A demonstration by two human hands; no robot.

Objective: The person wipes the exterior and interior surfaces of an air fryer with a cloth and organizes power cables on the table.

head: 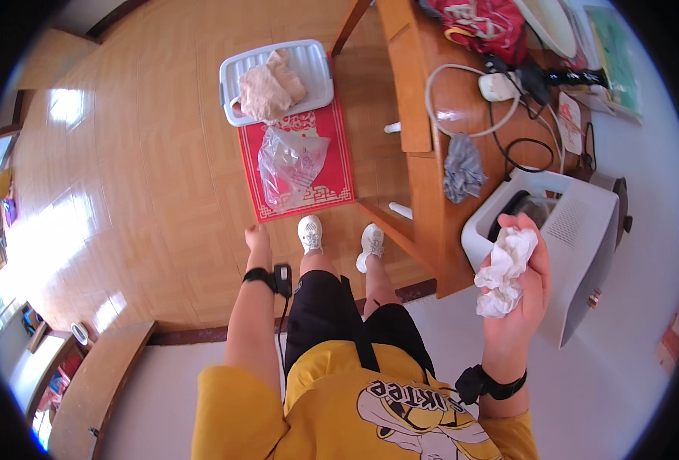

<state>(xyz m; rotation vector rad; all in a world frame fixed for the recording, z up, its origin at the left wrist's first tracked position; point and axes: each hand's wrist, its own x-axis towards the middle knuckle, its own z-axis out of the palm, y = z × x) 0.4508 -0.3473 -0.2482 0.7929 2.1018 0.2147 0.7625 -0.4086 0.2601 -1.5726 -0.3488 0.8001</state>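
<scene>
My right hand [532, 276] holds crumpled white tissue or paper [507, 267] in its palm, over a white plastic appliance housing [575, 213] beside the wooden table. My left hand [257, 237] hangs low in front of my left leg, its fingers curled; whether anything is inside cannot be seen. Beyond it lies a clear plastic bag [290, 167] on a red patterned mat [336, 149]. A beige cloth [270, 89] rests on a grey-white plastic lid or box [316, 63] at the mat's far end. On the table is a crumpled blue-grey cloth [464, 169].
The wooden table [414, 98] at the right carries a white power strip [498, 87], looped cables and a red bag [483, 29]. Its legs stand near my white shoes [311, 233]. A wooden bench or board [100, 391] is at the lower left.
</scene>
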